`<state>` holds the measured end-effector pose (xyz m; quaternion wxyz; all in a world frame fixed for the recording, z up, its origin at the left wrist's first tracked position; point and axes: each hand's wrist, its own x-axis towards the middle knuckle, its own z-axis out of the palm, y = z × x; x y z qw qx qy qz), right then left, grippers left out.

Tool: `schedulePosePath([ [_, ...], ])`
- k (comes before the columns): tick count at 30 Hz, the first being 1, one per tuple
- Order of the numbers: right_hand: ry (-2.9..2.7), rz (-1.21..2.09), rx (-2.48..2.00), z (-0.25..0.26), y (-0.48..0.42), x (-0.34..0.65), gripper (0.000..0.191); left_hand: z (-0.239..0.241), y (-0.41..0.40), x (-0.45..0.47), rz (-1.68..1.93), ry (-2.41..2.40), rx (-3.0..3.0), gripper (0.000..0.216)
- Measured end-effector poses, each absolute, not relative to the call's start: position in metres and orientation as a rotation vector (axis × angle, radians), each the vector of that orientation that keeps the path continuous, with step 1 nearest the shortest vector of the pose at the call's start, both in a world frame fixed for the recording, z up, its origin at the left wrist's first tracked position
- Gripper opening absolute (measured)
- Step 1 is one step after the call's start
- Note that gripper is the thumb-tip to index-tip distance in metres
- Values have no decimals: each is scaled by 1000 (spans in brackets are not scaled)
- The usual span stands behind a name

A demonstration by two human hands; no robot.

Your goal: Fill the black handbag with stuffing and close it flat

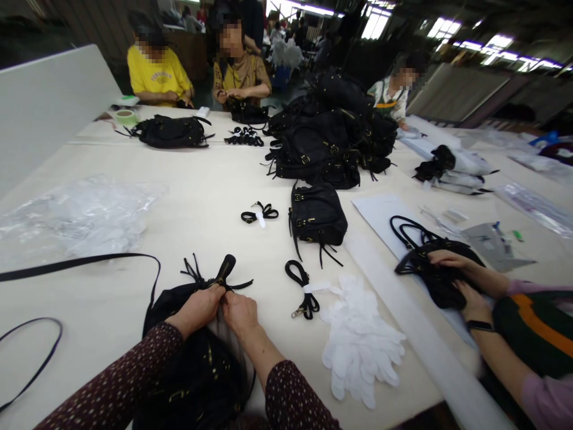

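And here both hands are working close in: the left grip (201, 307) and the right grip (242, 315) are meeting nearly fingertip to fingertip, both closing narrowly on the far end of a black bag (201, 370), though the fingers are hiding exactly which part they're pinching! The bag is lying at the near edge of the counter (215, 191), stretching from the fingers back toward the body, its long axis hard to tell while the forearms are covering it. A short black strap end (226, 269) is sticking up just beyond the fingertips, neither hand being clearly nearer. Off to the right, a coiled strap (308, 303) is sitting nearer the right grip, beside a heap of white strips (362, 346), while a second bag (319, 212) is resting farther out
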<state>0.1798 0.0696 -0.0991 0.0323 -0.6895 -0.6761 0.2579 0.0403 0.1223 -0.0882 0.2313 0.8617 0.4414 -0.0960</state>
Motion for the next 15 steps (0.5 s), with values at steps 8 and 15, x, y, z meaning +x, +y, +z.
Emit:
schedulePosePath([
  [8, -2060, 820, -2107, -89, 69, 185, 28, -79, 117, 43, -292, 1208, 2442, 23],
  [15, -1752, 1169, -2035, -72, 52, 218, 28, -62, 112, 37, -264, 1170, 2491, 20],
])
